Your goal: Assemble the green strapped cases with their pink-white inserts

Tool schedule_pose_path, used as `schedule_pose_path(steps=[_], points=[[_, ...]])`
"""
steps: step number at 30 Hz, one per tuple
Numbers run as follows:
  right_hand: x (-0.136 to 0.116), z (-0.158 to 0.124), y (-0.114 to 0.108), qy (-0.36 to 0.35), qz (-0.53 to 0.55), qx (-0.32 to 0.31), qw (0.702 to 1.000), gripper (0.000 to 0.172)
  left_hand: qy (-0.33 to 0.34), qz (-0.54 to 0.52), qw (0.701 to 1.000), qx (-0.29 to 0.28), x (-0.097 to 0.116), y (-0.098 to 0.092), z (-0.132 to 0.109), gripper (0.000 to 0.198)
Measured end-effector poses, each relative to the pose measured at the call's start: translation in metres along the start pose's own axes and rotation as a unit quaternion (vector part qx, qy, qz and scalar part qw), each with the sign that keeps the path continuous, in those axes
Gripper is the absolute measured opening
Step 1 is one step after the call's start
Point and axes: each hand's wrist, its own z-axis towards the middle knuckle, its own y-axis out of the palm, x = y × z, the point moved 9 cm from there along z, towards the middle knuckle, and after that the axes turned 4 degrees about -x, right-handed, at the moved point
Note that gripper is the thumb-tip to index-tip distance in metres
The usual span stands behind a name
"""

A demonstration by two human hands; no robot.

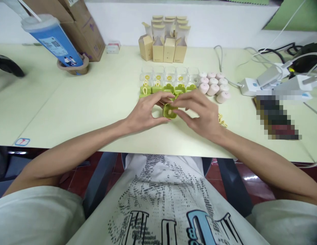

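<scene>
Between both hands, above the near part of the table, is a small green square cap (170, 111), its hollow side facing me and a pale bit showing inside. My left hand (146, 110) grips it from the left, thumb below and fingers on top. At its right side my right hand (199, 110) is curled, thumb and fingertip at the opening; what they pinch is hidden. Just beyond the hands stand more green caps (168, 88), two of them with cream loops (145, 85) on top. Several yellow loops (221, 120) lie right of my right hand, partly covered by it.
Behind the caps stand clear square containers (170, 73), with pale pink rounded pieces (213, 89) to their right. Farther back are open cardboard boxes (163, 47). A blue cup (56, 42) stands left; white power adapters (273, 76), cables and a pixelated object (277, 117) lie right.
</scene>
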Motion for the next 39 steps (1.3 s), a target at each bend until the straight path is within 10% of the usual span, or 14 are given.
schedule_pose_path(steps=[4,8,13,19,25,39], points=[[0.040,-0.003,0.010,0.208,0.215,-0.023,0.954,0.043,0.025,0.041,0.998,0.043,0.008,-0.008,-0.001,0.063],[0.045,-0.012,0.046,0.281,0.369,-0.123,0.877,0.038,0.082,0.087,0.992,0.050,0.020,-0.007,-0.003,0.053],[0.042,-0.009,0.041,0.281,0.401,-0.065,0.869,0.034,0.102,0.044,0.993,0.047,0.030,-0.009,0.000,0.043],[0.035,-0.002,0.023,0.253,0.399,-0.022,0.881,0.034,-0.071,-0.120,0.988,0.064,-0.005,-0.008,0.001,0.049],[0.025,0.000,0.030,0.222,0.426,-0.046,0.876,0.039,-0.115,-0.273,0.954,-0.045,-0.008,0.016,0.005,0.044],[0.027,-0.002,0.033,0.240,0.478,-0.051,0.843,0.045,-0.073,-0.102,0.989,0.081,-0.007,-0.013,0.007,0.044]])
